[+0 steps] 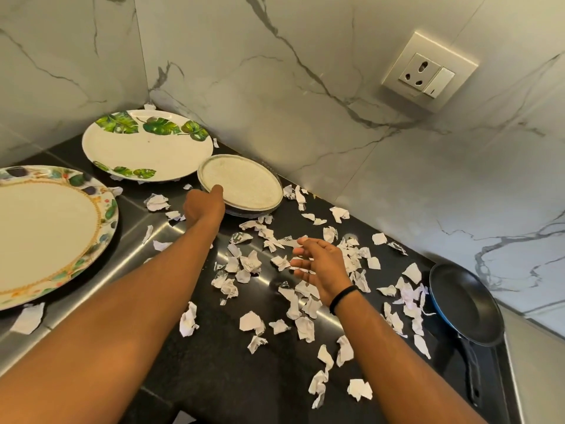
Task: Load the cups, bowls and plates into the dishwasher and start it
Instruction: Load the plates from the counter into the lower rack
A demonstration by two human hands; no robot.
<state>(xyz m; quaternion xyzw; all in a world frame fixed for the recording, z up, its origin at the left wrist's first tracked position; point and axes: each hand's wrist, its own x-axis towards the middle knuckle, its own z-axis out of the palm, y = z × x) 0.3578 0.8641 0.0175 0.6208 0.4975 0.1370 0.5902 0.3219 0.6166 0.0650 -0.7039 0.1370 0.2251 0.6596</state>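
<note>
A small grey plate [244,182] lies near the marble wall on the black counter [232,371]. My left hand [204,206] grips its near rim, thumb on top and fingers under the edge. To its left sits a white plate with green leaves [143,151] in the corner. A large plate with a gold and floral border [39,234] lies at the far left. My right hand [318,261] hovers over the counter with relaxed fingers, holding nothing. The dishwasher is out of view.
Several torn, crumpled paper scraps [250,264] litter the counter around both hands. A dark frying pan [464,304] rests at the right edge. A wall socket with a switch [428,73] sits on the marble backsplash.
</note>
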